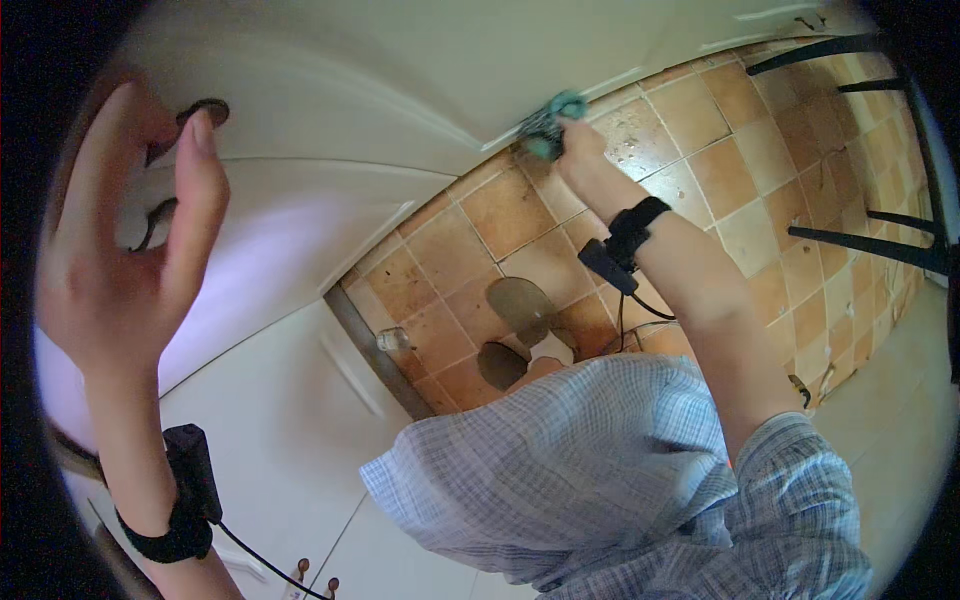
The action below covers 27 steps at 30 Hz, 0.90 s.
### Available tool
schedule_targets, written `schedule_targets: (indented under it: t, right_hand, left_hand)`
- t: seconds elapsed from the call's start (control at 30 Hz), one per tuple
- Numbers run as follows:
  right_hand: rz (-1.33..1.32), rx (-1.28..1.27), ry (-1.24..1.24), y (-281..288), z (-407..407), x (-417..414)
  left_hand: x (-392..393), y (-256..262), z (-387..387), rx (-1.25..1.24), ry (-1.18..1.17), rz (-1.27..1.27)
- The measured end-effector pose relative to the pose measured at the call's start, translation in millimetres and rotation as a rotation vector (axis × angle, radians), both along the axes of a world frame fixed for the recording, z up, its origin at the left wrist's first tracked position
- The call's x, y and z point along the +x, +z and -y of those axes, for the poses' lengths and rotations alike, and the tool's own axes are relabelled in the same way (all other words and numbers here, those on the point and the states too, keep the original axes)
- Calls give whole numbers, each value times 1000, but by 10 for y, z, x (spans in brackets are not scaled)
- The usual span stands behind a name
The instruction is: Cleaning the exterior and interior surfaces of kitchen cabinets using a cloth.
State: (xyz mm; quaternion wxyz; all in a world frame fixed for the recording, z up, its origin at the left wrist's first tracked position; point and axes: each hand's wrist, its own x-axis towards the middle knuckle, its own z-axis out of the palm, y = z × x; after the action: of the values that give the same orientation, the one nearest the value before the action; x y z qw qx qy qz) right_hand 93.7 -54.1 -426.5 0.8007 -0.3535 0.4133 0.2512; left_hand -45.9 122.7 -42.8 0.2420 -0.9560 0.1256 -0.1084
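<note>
My left hand [124, 262] is raised at the left, thumb and bent fingers around a dark handle [204, 111] on a white cabinet door [337, 90]. Part of that grip is hidden by the hand itself. Low down, my right hand [583, 154] holds a bunched green cloth [551, 124] with a dark patterned part, blurred. The cloth lies against the door's bottom edge, just above the tiled floor [517, 217]. Wet, shiny spots show on the tiles beside this hand.
Black furniture legs [862, 244] stand at the right. By the cabinet's base lies a small clear jar [392, 340]. My slippers [521, 304] are on the tiles. Black wrist straps [637, 225] trail cables. Another dark handle [156, 223] and white cabinet fronts [277, 405] are close by.
</note>
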Motion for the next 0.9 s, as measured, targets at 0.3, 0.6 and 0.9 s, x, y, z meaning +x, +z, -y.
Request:
schedule_targets:
  t: [0.3,0.6,0.9]
  right_hand:
    - [273,-276,272,-224,-488,-640]
    - [814,156,510,-312,38,-59]
    - [671,45,-231,2037,881,378]
  left_hand:
    - [149,-12,154,-60,-156,20]
    - [318,94,326,-92,-391,227]
    - [195,156,360,256,-166,256]
